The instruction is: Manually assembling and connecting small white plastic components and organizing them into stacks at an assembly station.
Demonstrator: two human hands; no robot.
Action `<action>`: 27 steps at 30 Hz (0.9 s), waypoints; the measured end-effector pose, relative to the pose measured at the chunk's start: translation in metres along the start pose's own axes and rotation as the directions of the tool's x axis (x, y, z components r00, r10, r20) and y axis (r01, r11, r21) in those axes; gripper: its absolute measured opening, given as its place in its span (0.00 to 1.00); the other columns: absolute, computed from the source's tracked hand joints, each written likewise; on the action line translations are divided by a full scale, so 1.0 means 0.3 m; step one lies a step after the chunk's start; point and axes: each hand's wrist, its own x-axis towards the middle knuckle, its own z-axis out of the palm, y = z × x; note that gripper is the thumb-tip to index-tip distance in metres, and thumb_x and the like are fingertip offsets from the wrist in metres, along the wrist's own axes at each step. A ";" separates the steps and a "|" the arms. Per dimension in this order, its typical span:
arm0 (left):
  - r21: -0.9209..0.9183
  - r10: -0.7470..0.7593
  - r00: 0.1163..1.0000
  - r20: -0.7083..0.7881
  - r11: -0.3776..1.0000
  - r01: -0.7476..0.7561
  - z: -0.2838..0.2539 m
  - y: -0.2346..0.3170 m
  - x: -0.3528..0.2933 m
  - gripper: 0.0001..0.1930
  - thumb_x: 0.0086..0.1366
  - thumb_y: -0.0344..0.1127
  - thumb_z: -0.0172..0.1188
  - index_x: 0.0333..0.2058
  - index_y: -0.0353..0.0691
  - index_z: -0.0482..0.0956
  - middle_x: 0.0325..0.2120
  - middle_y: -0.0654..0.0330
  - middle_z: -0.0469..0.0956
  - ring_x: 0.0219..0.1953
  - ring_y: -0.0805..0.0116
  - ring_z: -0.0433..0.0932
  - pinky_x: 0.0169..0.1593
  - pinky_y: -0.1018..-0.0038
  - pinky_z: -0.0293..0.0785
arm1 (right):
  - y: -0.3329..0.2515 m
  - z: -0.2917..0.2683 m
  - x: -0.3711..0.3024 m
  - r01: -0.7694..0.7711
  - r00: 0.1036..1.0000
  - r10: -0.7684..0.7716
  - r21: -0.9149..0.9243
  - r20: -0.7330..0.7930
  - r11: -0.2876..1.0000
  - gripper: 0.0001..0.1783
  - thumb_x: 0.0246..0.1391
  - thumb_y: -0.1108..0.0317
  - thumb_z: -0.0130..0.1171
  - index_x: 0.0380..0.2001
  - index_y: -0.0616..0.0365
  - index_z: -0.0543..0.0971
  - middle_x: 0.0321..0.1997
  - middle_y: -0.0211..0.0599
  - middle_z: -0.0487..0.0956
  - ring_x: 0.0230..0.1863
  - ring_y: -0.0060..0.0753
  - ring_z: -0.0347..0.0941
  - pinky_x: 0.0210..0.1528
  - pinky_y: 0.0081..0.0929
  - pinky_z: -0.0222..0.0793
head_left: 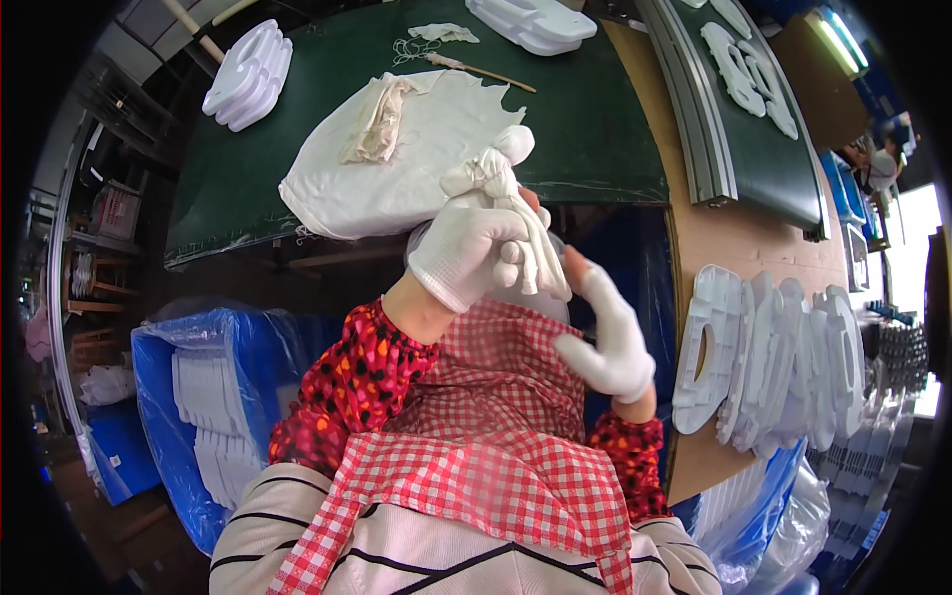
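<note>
The gloved left hand [458, 253] is closed around a knotted white cloth [508, 188], which is by the near edge of the green worktop [605, 124]. The right hand [610, 337] has its thumb and fingers apart, just beside the cloth's tail. A crumpled rag [379, 121] lies on a white sheet [327, 183] reaching the near edge.

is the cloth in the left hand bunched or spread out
Bunched: the cloth bulges in thick lumps beyond the left hand, and the rest is gathered into a narrow tail.
</note>
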 end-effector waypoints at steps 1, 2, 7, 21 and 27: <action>0.047 0.022 1.000 -0.010 0.999 -0.021 -0.001 -0.003 0.002 0.10 0.54 0.19 0.48 0.37 0.31 0.70 0.31 0.56 0.74 0.26 0.74 0.74 0.28 0.83 0.72 | -0.008 -0.014 0.011 0.019 0.999 -0.013 0.198 -0.031 0.980 0.38 0.43 0.70 0.55 0.59 0.74 0.61 0.55 0.47 0.70 0.57 0.39 0.67 0.60 0.31 0.60; 0.047 0.018 1.000 -0.010 0.999 -0.017 -0.008 -0.007 0.004 0.10 0.54 0.19 0.48 0.37 0.31 0.70 0.31 0.56 0.74 0.26 0.74 0.74 0.28 0.83 0.72 | -0.025 -0.026 0.021 0.044 0.998 -0.020 0.387 -0.065 0.921 0.36 0.47 0.68 0.54 0.59 0.74 0.60 0.56 0.47 0.69 0.57 0.39 0.66 0.61 0.32 0.59; 0.255 -0.071 0.997 0.033 0.965 0.060 0.028 0.007 0.003 0.15 0.51 0.23 0.50 0.41 0.30 0.68 0.31 0.57 0.73 0.28 0.75 0.74 0.28 0.82 0.72 | -0.058 0.067 0.094 -0.177 0.983 0.173 -0.070 -0.060 0.982 0.14 0.62 0.67 0.47 0.45 0.67 0.70 0.27 0.41 0.76 0.28 0.26 0.74 0.30 0.25 0.69; 0.931 0.274 0.962 0.019 0.345 -0.117 -0.031 -0.055 -0.063 0.07 0.55 0.32 0.55 0.26 0.32 0.76 0.18 0.57 0.72 0.19 0.67 0.70 0.26 0.72 0.66 | -0.012 0.217 0.075 -0.228 0.913 0.308 0.294 -0.267 0.928 0.11 0.64 0.66 0.45 0.34 0.64 0.71 0.20 0.34 0.74 0.18 0.22 0.70 0.21 0.21 0.64; 0.939 0.407 0.913 0.038 0.297 -0.171 -0.049 -0.084 -0.063 0.12 0.62 0.40 0.53 0.30 0.37 0.77 0.18 0.52 0.76 0.21 0.57 0.76 0.26 0.67 0.69 | 0.018 0.262 0.089 -0.242 0.888 0.309 0.226 -0.339 0.944 0.13 0.64 0.65 0.44 0.35 0.65 0.71 0.21 0.36 0.74 0.22 0.27 0.70 0.25 0.26 0.64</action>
